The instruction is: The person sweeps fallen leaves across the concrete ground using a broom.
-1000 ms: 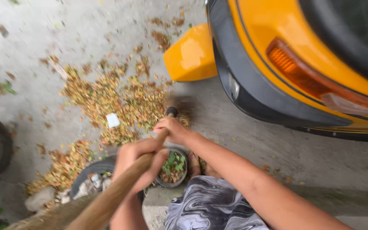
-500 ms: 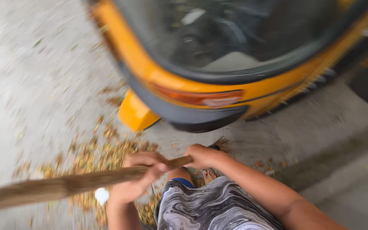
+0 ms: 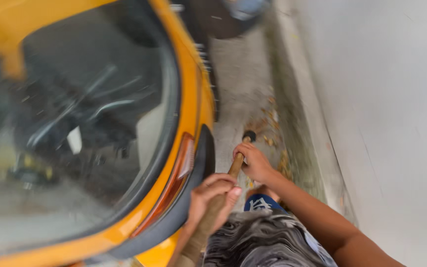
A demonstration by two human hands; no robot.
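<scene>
Both hands on a broom handle (image 3: 223,193), brown, wrapped, running up-frame from lower centre, tilted slightly right, ending in a dark knob at top. Left hand (image 3: 212,198) lower on the shaft, fingers (image 3: 219,182) curled tight round it, thumb across the front. Right hand (image 3: 254,162) higher, just below the knob, fingers closed round the shaft too. Hands near each other, not touching. Handle squeezed betw. a yellow vehicle (image 3: 184,99) on the left, w/ dark curved windscreen, orange lamp and black bumper, and a pale wall (image 3: 381,123) on the right. Left hand just beside the bumper; contact can't be told, pic blurred. Narrow concrete strip (image 3: 238,84) ahead, dry leaves (image 3: 273,133) scattered along the kerb near the knob. Grey-black swirl-pattern shorts (image 3: 258,242) at bottom. Broom head out of frame.
</scene>
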